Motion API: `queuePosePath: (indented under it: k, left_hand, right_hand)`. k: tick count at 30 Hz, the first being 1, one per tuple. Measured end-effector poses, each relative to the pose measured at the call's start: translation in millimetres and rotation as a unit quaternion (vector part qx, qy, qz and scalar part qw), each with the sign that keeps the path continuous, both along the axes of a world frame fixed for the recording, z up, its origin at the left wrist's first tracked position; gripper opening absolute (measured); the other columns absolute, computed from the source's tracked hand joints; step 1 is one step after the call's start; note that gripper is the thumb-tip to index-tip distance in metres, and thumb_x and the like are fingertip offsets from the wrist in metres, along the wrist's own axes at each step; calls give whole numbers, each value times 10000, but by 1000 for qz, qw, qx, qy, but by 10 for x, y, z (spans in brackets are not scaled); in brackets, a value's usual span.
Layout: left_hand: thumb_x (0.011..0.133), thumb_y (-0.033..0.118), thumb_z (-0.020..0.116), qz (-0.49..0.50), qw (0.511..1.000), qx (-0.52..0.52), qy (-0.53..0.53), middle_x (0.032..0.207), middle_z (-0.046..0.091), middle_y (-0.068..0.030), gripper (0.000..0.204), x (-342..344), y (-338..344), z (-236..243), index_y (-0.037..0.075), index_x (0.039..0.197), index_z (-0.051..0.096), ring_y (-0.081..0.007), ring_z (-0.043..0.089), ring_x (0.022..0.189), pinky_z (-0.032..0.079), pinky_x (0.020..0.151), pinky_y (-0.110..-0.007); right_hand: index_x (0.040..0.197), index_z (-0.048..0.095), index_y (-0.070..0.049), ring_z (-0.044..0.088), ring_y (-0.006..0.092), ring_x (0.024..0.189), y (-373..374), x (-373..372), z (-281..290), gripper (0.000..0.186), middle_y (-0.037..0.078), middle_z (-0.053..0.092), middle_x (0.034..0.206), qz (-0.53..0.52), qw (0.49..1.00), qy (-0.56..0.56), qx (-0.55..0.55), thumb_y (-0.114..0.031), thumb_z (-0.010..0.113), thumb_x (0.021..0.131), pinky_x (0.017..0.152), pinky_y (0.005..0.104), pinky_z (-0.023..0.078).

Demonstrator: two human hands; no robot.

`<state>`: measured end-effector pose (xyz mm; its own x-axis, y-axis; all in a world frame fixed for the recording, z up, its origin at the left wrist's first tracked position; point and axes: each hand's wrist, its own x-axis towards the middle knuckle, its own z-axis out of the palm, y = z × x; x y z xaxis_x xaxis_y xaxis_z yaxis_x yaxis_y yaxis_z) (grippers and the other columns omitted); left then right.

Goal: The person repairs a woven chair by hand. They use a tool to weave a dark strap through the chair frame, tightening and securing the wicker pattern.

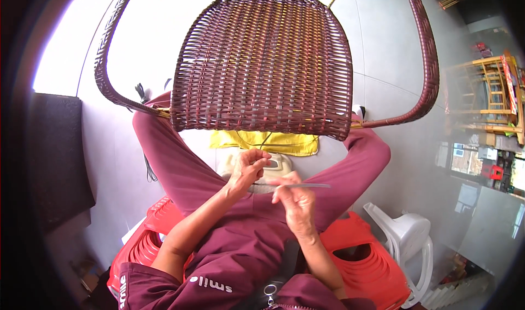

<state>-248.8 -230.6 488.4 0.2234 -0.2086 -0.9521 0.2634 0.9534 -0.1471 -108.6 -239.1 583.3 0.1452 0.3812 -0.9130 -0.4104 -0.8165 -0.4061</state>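
My right hand (pixel 297 205) pinches a thin, pale grey strip (pixel 317 186) whose free end sticks out to the right. Just to its left and a little farther away is my left hand (pixel 249 170), its fingers curled together; whatever they may hold is too small to make out. Both hands are over my lap, in front of a brown wicker chair (pixel 262 64). The chair's woven panel faces me, its near edge between my knees, and its curved arms (pixel 427 53) reach out on both sides. Neither hand touches the weave.
A yellow cloth (pixel 301 145) lies beyond my hands, near a beige plastic object (pixel 227 165). I sit on a red plastic chair (pixel 363 261). A white plastic chair (pixel 407 230) stands at right, a dark box-like piece (pixel 60 157) at left, and wooden frames (pixel 497 96) at far right.
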Motion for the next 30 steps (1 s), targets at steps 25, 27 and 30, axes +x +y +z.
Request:
queuePosePath:
  k: [25,27,30]
  left_hand:
    - [889,269,526,-131,948,121,-264,689,485,-3,283,11,-35,-304,1,869,614,-89,459,660,399,625,-239]
    - [908,271,492,-124,957,43,-259,609,450,21,296,-13,13,-335,15,798,592,-70,397,567,352,537,-227]
    - [919,311,458,-40,957,-90,-273,544,460,31,343,-22,111,-415,45,723,551,-32,349,459,283,432,-185]
  right_hand:
    - [1017,509,-30,498,168,808,-36,1736,-171,319,38,473,791,-334,878,-343,-19,-327,469,907,886,374,410]
    - [979,524,-34,525,165,757,-102,1802,-223,295,31,492,746,-340,874,-347,6,-313,451,918,849,379,426]
    - [945,523,-37,491,142,720,-154,1998,-243,248,22,449,758,-548,826,-112,64,-261,416,935,848,361,408]
